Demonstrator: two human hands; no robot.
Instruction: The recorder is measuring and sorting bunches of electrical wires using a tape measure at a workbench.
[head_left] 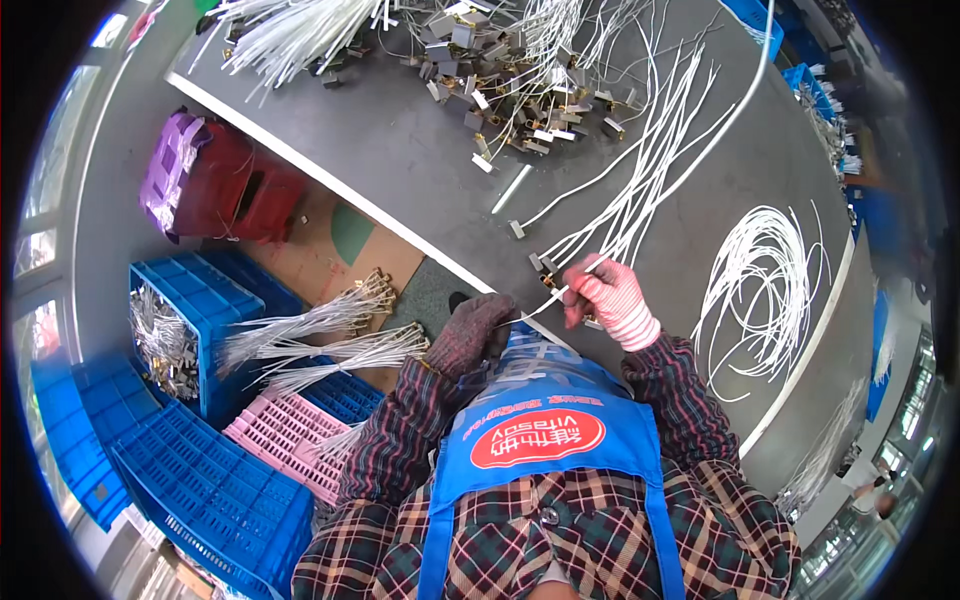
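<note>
White wire [548, 298] looks light and limp; right hand [610, 298] pinches it, left hand [470, 332] grips its near end at the table [420, 160] edge.

A long grey counter [420, 170] runs across the room. Beside it on the floor stand blue crates [215, 490], a pink crate [285, 440] and flattened cardboard [330, 265]. Daylight enters through windows [40, 250] at the left.
</note>
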